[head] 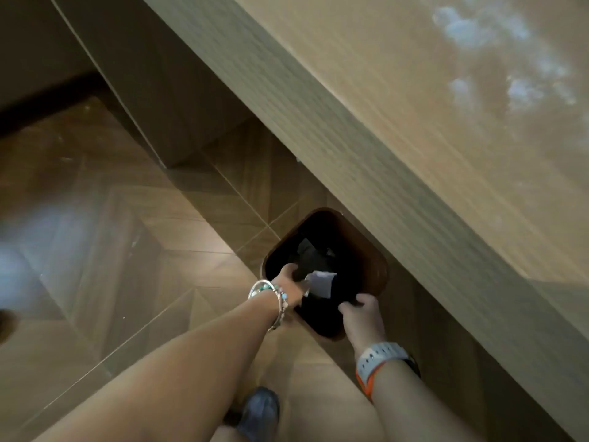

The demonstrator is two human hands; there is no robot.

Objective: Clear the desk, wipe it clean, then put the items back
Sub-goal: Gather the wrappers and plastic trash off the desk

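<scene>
- Desk (414, 106): pale wood-grain top with a thick, flat front edge, running diagonally across the upper right. Blurred whitish patches sit on its surface at the far right.
- Floor (127, 234): glossy brown wood-look planks laid in a herringbone pattern, with soft light glare at the left.
- Bin (377, 260): stands on the floor just beside and below the desk edge. It is a rounded-square shape with a smooth dark brown wall and a black inside.
- Paper scrap (320, 282): white, thin and crumpled, with angular edges. It sits over the bin's black opening, its left edge meeting the left fingertips.
- Left hand (290, 282): reaches over the near-left rim into the bin. Blur hides whether the fingers pinch the scrap or have let it go; cannot tell.
- Right hand (363, 317): fingers are curled over the bin's near rim, grasping it.
- Bracelets (271, 295): on the left wrist, thin metal bangles plus a string of pale round beads.
- Watch (379, 355): on the right wrist, a light grey perforated strap with an orange edge.
- Shoe (259, 413): grey-blue, rounded toe, at the bottom centre.
</scene>
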